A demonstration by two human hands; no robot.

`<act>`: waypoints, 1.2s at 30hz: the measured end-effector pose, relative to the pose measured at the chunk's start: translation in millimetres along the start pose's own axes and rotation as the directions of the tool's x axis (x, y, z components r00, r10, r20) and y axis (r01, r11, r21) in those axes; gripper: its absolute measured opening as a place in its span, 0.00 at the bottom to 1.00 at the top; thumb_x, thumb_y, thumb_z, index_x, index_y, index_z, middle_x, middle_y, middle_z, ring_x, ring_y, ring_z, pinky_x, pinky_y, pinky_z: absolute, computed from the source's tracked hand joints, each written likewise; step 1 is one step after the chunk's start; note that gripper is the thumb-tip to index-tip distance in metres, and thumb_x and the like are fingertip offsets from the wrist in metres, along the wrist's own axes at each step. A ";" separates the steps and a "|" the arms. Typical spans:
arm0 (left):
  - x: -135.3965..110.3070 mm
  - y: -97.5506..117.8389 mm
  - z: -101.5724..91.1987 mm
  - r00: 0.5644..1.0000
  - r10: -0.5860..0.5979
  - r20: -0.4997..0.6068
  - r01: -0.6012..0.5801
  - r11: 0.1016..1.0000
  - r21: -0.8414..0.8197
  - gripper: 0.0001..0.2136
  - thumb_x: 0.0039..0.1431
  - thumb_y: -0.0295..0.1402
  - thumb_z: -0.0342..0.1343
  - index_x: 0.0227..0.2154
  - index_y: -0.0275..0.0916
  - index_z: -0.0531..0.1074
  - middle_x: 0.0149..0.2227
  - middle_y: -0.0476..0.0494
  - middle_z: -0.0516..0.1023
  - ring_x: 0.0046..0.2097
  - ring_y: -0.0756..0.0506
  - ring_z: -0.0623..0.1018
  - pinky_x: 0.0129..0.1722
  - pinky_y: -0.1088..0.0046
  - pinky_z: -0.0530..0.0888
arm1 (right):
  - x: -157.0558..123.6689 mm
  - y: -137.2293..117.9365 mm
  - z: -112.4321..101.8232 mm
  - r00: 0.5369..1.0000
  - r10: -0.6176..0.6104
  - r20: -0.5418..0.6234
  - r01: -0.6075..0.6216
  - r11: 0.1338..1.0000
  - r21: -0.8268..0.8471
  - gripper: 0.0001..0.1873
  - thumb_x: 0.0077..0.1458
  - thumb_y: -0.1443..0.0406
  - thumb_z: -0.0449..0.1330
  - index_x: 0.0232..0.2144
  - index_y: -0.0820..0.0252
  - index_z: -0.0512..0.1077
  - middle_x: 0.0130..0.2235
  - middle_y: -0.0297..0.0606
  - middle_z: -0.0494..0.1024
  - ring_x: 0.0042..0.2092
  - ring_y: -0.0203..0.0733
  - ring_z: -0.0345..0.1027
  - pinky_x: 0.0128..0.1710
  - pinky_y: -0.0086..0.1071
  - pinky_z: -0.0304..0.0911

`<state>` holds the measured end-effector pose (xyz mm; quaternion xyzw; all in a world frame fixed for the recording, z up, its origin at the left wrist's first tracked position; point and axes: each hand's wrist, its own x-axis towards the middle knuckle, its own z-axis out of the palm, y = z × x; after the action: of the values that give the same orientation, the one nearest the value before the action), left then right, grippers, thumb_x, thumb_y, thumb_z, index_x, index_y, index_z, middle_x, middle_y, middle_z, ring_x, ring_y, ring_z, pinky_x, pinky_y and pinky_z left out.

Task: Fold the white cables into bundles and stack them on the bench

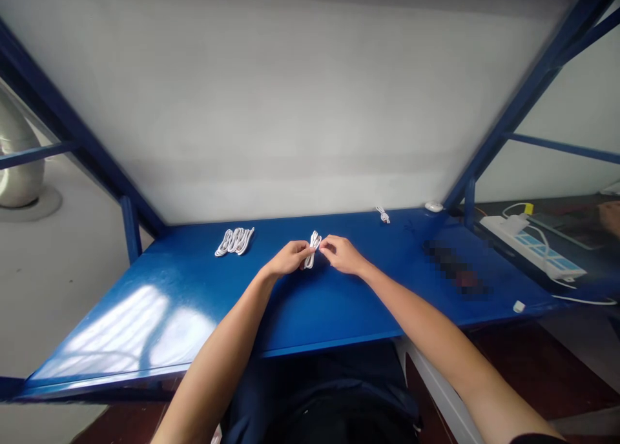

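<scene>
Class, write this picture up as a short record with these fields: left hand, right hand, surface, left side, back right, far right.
Left hand: gripping a bundled white cable
Right hand: fingertips close beside that bundle; contact unclear
Surface: blue tabletop
Left side: coiled white cables, lying together
Back right: small white cable bundle; rounded white object
Far right: white power strip

Left hand (289, 257) pinched, thumb toward the right hand (343, 254) — just beside it, fingers curled; both forearms (227, 347) slope back, well apart behind the hands.
</scene>
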<state>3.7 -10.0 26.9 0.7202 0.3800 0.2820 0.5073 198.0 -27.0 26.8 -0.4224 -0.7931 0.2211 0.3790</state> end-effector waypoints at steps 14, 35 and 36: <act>-0.9 3.2 5.7 0.998 -0.036 0.044 0.049 0.940 -0.337 0.18 0.51 0.48 0.59 0.24 0.36 0.65 0.21 0.52 0.65 0.23 0.54 0.63 0.25 0.77 0.62 | 4.1 1.2 -1.8 0.979 0.158 0.129 -0.194 0.914 0.357 0.08 0.52 0.61 0.57 0.28 0.61 0.69 0.24 0.31 0.68 0.25 0.33 0.65 0.21 0.28 0.69; 6.9 1.4 19.9 0.964 -0.129 -0.232 0.027 0.918 -0.395 0.17 0.48 0.46 0.61 0.23 0.36 0.66 0.20 0.52 0.68 0.21 0.53 0.68 0.19 0.78 0.67 | 7.3 5.1 16.3 0.919 0.379 0.110 -0.373 0.743 0.555 0.08 0.45 0.63 0.63 0.23 0.62 0.69 0.21 0.30 0.65 0.26 0.33 0.64 0.20 0.28 0.70; 7.5 0.6 20.4 0.958 -0.133 -0.254 0.026 0.922 -0.385 0.17 0.48 0.46 0.61 0.23 0.36 0.66 0.20 0.51 0.68 0.21 0.53 0.68 0.19 0.78 0.68 | 7.1 4.5 17.6 0.908 0.400 0.126 -0.395 0.717 0.575 0.08 0.45 0.63 0.63 0.22 0.62 0.69 0.22 0.31 0.66 0.26 0.33 0.64 0.20 0.28 0.70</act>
<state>24.2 -14.4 20.9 0.5466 0.4143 0.4262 0.5899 183.9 -19.1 15.9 -0.4450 -0.5744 0.5300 0.4371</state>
